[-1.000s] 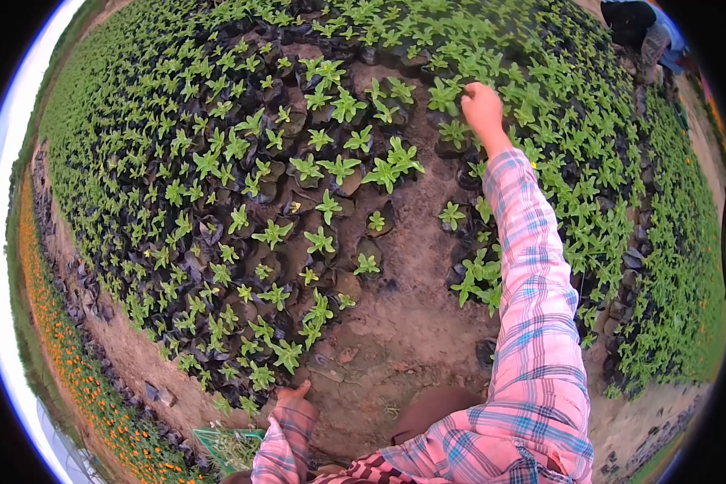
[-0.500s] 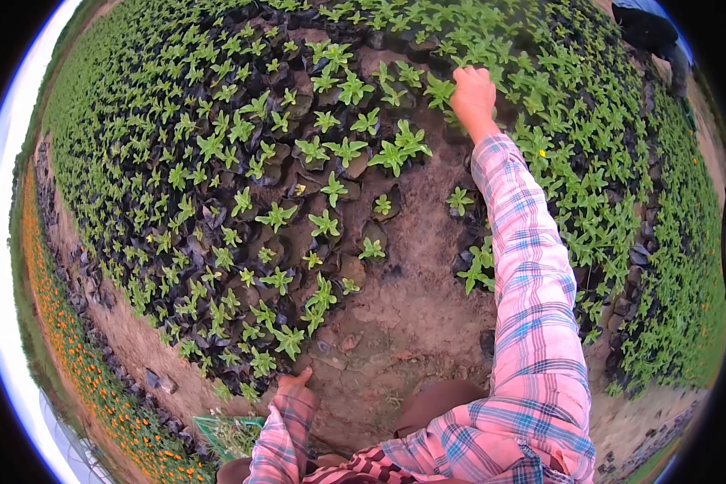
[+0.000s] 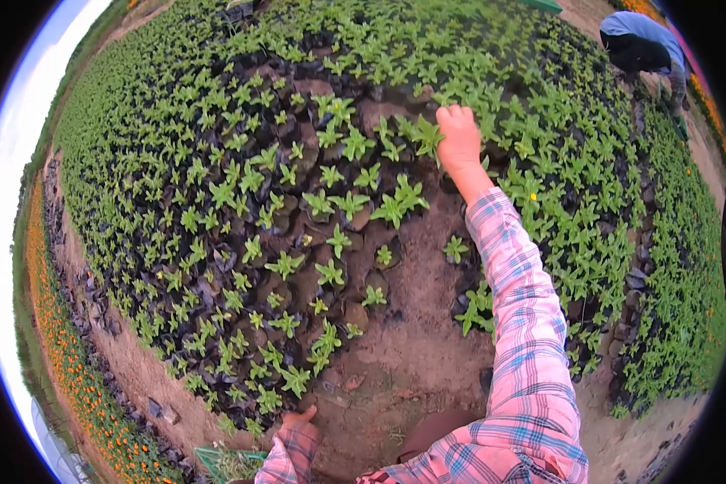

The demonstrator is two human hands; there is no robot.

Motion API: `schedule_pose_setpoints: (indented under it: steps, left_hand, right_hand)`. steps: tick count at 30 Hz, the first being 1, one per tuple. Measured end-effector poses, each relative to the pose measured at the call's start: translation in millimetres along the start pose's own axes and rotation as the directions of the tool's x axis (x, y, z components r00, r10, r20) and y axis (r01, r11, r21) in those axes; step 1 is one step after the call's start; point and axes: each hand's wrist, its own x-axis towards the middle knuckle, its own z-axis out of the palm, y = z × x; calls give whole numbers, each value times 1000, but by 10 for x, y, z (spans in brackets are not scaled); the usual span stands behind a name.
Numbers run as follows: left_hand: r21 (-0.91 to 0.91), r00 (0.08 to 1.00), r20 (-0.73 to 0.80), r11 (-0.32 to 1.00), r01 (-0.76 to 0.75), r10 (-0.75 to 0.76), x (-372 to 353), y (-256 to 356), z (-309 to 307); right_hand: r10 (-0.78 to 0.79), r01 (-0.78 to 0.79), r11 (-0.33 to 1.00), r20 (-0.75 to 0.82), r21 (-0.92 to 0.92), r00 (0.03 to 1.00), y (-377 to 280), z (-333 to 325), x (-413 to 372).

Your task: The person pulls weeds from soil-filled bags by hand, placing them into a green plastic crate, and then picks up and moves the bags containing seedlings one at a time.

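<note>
Many small green seedlings in black bags fill the bed in the head view. My right hand reaches far forward, its fingers closed on a leafy seedling whose leaves stick out to the left; the base is hidden. To the left of it, more seedlings stand beside bare soil. Low down near the bed's front edge is my left hand, thumb stretched out and nothing visible in it. Its other fingers are mostly hidden. The closest plant to it is a seedling at the edge.
Denser seedlings grow along the right. At the lower left lies a green crate with thin weeds in it, and beyond a dirt path runs a strip of orange flowers. Another person bends over at the upper right.
My right hand and the seedling have shifted together slightly to the left. The view has tilted up, so the bed sits lower and more of the other person shows.
</note>
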Motion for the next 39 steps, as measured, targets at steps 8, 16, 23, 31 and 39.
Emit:
schedule_pose_setpoints:
  steps: [8, 16, 23, 31, 39]
  left_hand:
    - [-161, 950, 127, 951, -263, 284, -327, 51, -126]
    - [-147, 992, 92, 987, -69, 83, -823, 749, -330]
    - [-101, 995, 64, 991, 83, -77, -788, 773, -326]
    - [-30, 972, 158, 983, 179, -172, -876, 982, -424]
    - [0, 988, 67, 990, 142, -142, -541, 627, -273]
  right_hand:
    - [65, -67, 998, 245, -1, 967, 294, 415, -346]
    - [15, -117, 916, 261, 383, 965, -318, -395, -1054]
    - [282, -309, 951, 361, 19, 889, 214, -508, -1022]
    - [175, -143, 985, 557, -100, 812, 317, -304, -1034]
    - [-209, 196, 977, 519, 81, 829, 127, -891, -970]
